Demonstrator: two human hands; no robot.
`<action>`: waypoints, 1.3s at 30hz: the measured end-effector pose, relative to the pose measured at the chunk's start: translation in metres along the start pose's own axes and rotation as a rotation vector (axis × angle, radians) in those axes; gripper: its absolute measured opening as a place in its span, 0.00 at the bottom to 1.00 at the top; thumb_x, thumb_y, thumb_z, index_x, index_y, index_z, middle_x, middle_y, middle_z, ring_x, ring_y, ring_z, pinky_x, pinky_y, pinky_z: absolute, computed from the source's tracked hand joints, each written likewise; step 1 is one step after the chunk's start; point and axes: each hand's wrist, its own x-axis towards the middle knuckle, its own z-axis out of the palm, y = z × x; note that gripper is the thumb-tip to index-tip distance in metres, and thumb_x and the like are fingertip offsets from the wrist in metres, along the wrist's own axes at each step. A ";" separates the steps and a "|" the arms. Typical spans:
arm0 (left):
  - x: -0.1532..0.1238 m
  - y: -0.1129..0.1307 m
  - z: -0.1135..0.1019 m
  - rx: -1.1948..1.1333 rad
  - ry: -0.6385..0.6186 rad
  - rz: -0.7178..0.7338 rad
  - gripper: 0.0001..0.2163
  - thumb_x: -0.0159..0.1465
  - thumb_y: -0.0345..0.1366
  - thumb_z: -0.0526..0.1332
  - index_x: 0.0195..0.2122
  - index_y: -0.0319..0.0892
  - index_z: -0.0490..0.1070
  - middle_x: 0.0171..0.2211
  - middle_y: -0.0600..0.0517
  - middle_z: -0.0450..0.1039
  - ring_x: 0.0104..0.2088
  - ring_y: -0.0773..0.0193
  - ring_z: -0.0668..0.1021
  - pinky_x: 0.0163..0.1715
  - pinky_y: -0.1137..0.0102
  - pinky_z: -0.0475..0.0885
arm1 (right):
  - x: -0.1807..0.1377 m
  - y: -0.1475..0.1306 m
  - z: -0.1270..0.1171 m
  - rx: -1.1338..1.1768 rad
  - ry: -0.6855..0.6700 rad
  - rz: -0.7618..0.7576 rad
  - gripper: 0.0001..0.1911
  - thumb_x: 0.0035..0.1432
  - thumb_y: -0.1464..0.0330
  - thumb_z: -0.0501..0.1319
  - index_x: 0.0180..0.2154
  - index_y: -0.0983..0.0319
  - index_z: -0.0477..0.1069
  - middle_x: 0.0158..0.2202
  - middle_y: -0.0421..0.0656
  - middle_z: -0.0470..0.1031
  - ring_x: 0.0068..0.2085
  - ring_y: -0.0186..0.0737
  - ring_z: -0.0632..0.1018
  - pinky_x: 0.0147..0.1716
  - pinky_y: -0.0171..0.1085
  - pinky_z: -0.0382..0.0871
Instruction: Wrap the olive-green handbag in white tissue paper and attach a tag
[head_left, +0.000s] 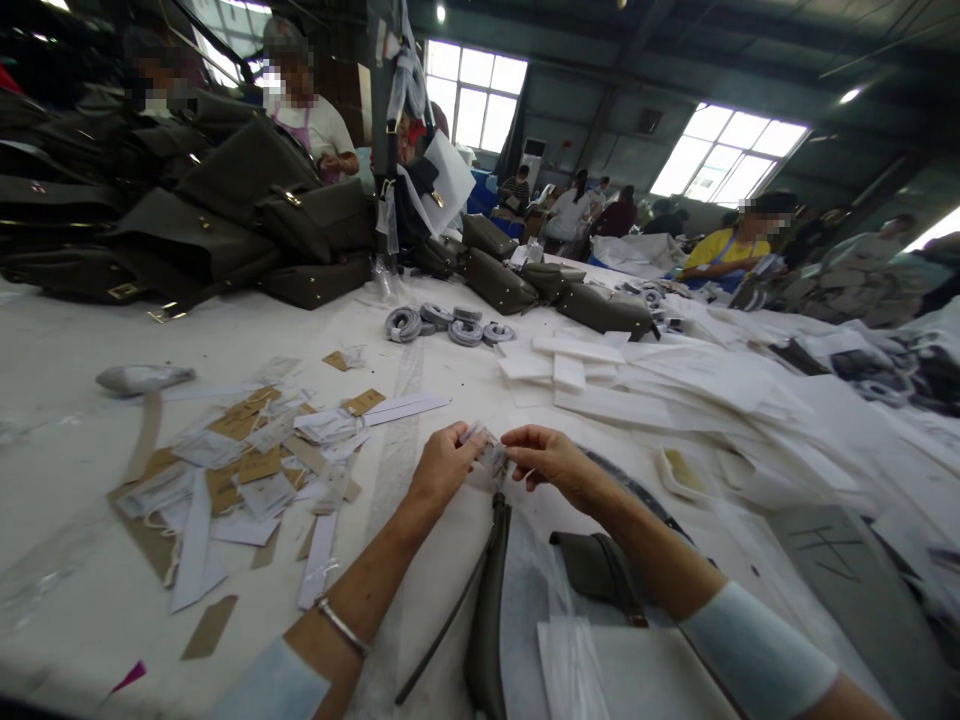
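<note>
My left hand (444,465) is closed, its thumb and fingers pinching a small clear plastic packet (489,448). From the other side my right hand (551,462) pinches the packet's right edge between thumb and forefinger, the remaining fingers curled. What the packet contains is too small to make out. Just beneath it is the end of a dark olive bag (489,630) with a thin strap (442,632), partly wrapped in clear film. A dark flap (600,575) of similar colour lies under my right forearm, near a white sheet (637,670).
Tags and packets (259,465) lie piled on the white table (60,420) at left. Rolled grey straps (465,328) sit ahead. White foam sheets (667,395) cover the right, beside a small tray (682,472). Dark bags (225,200) heap at back left; co-workers stand beyond.
</note>
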 end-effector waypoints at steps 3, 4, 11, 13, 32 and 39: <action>0.005 -0.001 -0.006 0.032 0.152 0.032 0.14 0.61 0.47 0.54 0.34 0.42 0.68 0.29 0.53 0.72 0.29 0.65 0.74 0.28 0.72 0.71 | -0.005 -0.004 -0.008 -0.141 0.125 -0.063 0.14 0.48 0.63 0.67 0.37 0.63 0.73 0.31 0.40 0.75 0.26 0.31 0.73 0.21 0.30 0.64; 0.005 0.000 -0.008 0.059 0.191 0.042 0.13 0.62 0.46 0.52 0.33 0.42 0.67 0.29 0.53 0.71 0.28 0.65 0.74 0.29 0.71 0.71 | -0.008 -0.005 -0.010 -0.180 0.150 -0.085 0.14 0.49 0.62 0.66 0.37 0.63 0.74 0.32 0.41 0.75 0.28 0.32 0.74 0.23 0.31 0.65; 0.006 0.010 -0.028 0.457 0.333 0.113 0.08 0.61 0.41 0.56 0.28 0.45 0.64 0.27 0.52 0.68 0.36 0.57 0.74 0.42 0.64 0.69 | -0.059 -0.018 -0.033 -0.501 0.266 -0.199 0.17 0.55 0.60 0.61 0.44 0.61 0.76 0.34 0.43 0.78 0.34 0.40 0.76 0.35 0.38 0.70; 0.007 0.008 -0.028 0.553 0.308 0.129 0.03 0.59 0.37 0.58 0.32 0.44 0.67 0.39 0.47 0.73 0.47 0.51 0.74 0.51 0.59 0.66 | -0.093 -0.016 -0.044 -0.590 0.338 -0.233 0.18 0.58 0.58 0.59 0.46 0.59 0.75 0.38 0.45 0.79 0.37 0.43 0.77 0.39 0.41 0.71; -0.132 0.021 0.047 1.060 -0.754 0.682 0.26 0.71 0.48 0.46 0.69 0.49 0.46 0.69 0.49 0.48 0.69 0.54 0.52 0.67 0.48 0.48 | -0.223 0.123 -0.053 -1.228 0.567 -0.396 0.29 0.68 0.52 0.49 0.64 0.59 0.61 0.66 0.50 0.58 0.67 0.55 0.59 0.65 0.60 0.47; -0.142 0.049 0.051 1.178 -0.634 0.774 0.29 0.69 0.51 0.49 0.68 0.45 0.50 0.69 0.43 0.47 0.68 0.50 0.54 0.65 0.45 0.52 | -0.247 0.083 -0.075 -0.974 0.373 -0.389 0.32 0.67 0.51 0.50 0.67 0.58 0.53 0.68 0.49 0.55 0.68 0.49 0.56 0.65 0.55 0.51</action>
